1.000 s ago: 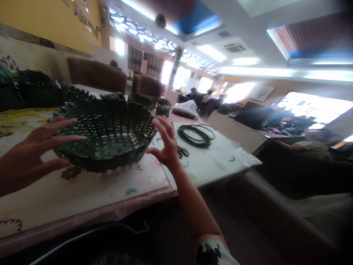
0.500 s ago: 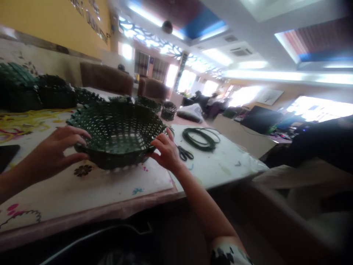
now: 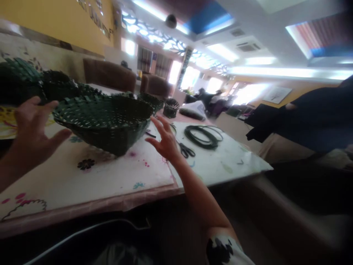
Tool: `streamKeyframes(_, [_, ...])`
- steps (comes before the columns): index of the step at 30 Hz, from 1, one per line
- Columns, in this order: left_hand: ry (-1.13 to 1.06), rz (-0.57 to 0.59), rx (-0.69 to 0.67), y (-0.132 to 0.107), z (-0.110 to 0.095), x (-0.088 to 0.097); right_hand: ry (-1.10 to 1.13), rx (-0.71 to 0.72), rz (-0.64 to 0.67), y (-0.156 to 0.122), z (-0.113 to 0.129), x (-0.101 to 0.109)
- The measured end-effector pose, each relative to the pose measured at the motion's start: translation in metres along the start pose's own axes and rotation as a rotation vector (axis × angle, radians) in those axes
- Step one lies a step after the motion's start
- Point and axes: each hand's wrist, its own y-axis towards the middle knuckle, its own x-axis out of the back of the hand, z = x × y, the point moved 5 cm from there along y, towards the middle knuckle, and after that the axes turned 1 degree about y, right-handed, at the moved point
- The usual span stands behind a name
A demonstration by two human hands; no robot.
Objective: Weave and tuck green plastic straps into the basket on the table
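Observation:
A dark green woven basket (image 3: 113,134) stands on the patterned table cover with its rim up. My left hand (image 3: 34,136) is at its left side, fingers spread and thumb pointing toward the wall; whether the thumb touches it I cannot tell. On the other side my right hand (image 3: 165,141) is open too, its fingertips close to the right rim and the thumb stretched out. Neither hand grips the basket. A short dark strip (image 3: 150,134) lies between the basket and my right hand. Black-handled scissors (image 3: 186,150) rest just right of that hand.
A coil of dark green strip (image 3: 202,138) lies on the table's right part. Behind stand a small woven basket (image 3: 171,108) and more green baskets (image 3: 56,84) at the left. A person in dark clothing (image 3: 311,114) is at the right, beyond the table edge.
The basket has come down from a tilt toward me and now stands more upright. Both hands have let go of its rim and opened, the left moving outward.

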Motion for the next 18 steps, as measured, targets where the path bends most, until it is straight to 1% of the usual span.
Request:
streamKeyframes(2, [-0.022,-0.006,-0.055,0.001,-0.028,-0.004,-0.059,0.03,0.04,0.01,-0.004,-0.012])
streamKeyframes(3, [-0.032,0.011,-0.062,0.003,-0.036,-0.007,-0.086,0.052,0.06,0.014,-0.006,-0.018])
streamKeyframes(5, [-0.055,0.042,-0.065,0.007,-0.042,-0.012,-0.123,0.094,0.108,0.022,-0.008,-0.032])
streamKeyframes(7, [-0.067,0.045,-0.065,0.01,-0.037,-0.016,-0.133,0.099,0.133,0.026,-0.011,-0.044])
streamKeyframes(9, [-0.072,0.031,-0.077,0.013,-0.027,-0.018,-0.131,0.064,0.112,0.025,-0.012,-0.053])
streamKeyframes(12, [-0.075,0.087,-0.111,0.021,-0.01,-0.019,-0.131,0.009,0.07,0.018,0.0,-0.055])
streamKeyframes(14, [-0.06,0.157,-0.117,0.026,-0.001,-0.017,-0.131,0.011,0.08,0.012,0.017,-0.051])
streamKeyframes(15, [-0.042,0.178,-0.098,0.028,0.004,-0.015,-0.129,0.031,0.088,0.009,0.027,-0.047])
streamKeyframes(16, [-0.024,0.176,-0.06,0.03,0.009,-0.011,-0.124,0.065,0.096,0.007,0.038,-0.041])
streamKeyframes(18, [-0.005,0.1,0.071,0.028,0.018,-0.002,-0.107,0.154,0.1,0.004,0.056,-0.028])
